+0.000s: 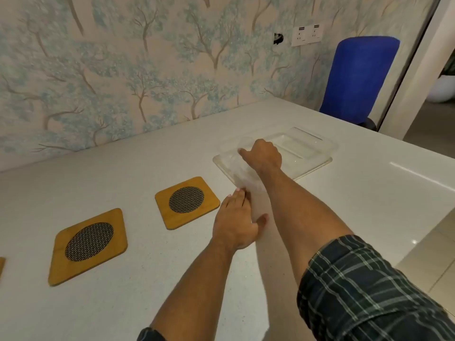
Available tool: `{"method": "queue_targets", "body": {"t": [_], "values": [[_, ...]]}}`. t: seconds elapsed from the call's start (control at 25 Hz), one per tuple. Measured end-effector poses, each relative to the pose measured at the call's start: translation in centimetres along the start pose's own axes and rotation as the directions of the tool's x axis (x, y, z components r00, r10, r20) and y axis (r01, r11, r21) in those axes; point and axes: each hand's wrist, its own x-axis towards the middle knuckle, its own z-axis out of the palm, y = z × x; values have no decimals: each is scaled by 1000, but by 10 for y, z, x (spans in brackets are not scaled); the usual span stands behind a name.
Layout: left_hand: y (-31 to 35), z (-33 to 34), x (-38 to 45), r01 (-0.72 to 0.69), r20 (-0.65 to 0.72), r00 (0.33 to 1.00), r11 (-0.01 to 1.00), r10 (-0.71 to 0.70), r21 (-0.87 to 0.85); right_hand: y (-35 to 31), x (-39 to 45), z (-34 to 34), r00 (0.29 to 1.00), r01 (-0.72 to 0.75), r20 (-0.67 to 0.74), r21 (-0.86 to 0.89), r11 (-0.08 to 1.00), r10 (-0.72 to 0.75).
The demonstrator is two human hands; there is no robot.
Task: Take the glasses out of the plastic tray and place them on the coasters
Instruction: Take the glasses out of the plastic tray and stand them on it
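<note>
White counter (123,303) fills the lower frame, backed by tree-patterned wallpaper (123,70); a blue chair back (357,77) stands past the far right corner, its base cut off by the counter edge. Clear plastic tray (307,148) lies on the counter toward the far right, its near-left part covered by the hands and a forearm; edges are faint against the white surface. Two wooden coasters with dark mesh centres sit left of the tray: near coaster (88,244) and far coaster (187,203), both bare. A sliver of a third coaster (2,265) is cut off at the left frame edge. Right hand (263,153) reaches over the tray's near-left end, fingers curled around a clear glass (243,143), mostly hidden and hard to resolve. Left hand (236,225) sits at the tray's near corner, just right of the far coaster, fingers narrowly closed on a second transparent glass (248,185), which is blurred; its outline and whether it touches the tray cannot be told. A plaid sleeve (369,291) covers the right upper arm.
</note>
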Motion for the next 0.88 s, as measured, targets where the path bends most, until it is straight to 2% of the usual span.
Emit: {"method": "queue_targets", "body": {"t": [0.2,0.48,0.52,0.56,0.64,0.68,0.72,0.76,0.88], "values": [[-6,1,2,35,-23,999,994,-37,-105,-14,4,15,987,-105,119,-21,994,107],[-7,3,2,84,-9,996,982,-87,-172,-16,8,23,974,-178,150,51,983,169],[-4,8,6,82,-28,996,972,-90,-219,-16,8,24,971,-190,159,67,980,177],[-9,13,4,47,-103,990,929,-91,-368,-15,8,24,969,-197,164,77,977,183],[-6,16,5,97,-81,986,890,-148,-446,-14,8,24,968,-205,167,79,976,190],[-2,11,5,148,-82,978,917,-191,-371,-13,9,24,968,-202,166,67,977,188],[-4,10,8,143,-40,987,959,-157,-247,-11,10,25,969,-195,163,54,979,184],[-4,5,5,90,-19,995,981,-95,-171,-10,11,25,971,-188,161,44,981,179],[-8,2,1,37,14,999,998,-36,-43,-8,15,22,976,-158,150,-12,987,158]]}}
